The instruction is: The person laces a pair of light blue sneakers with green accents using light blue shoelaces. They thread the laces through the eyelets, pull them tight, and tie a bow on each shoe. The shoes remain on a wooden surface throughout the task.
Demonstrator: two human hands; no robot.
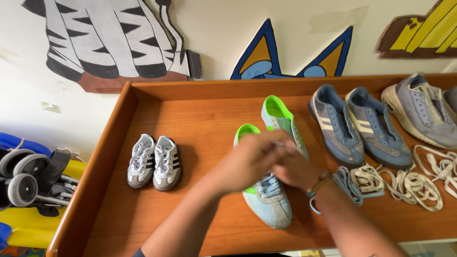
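Your left hand (250, 162) and right hand (295, 167) meet over the light blue shoe with green lining (266, 195) on the wooden tray (157, 90). Your fingers bunch together at its laces; I cannot tell what they pinch. Loose laces (404, 183) lie nearby.

Both hands motion-blurred; left hand (252, 159) and right hand (296, 167) cover mid-part of light-blue sneaker (266, 197), grip unreadable. Grey sneaker (421, 112) cut by right frame edge. Bench (190, 119) front edge cropped at bottom. Stroller (28, 183) cut at left.
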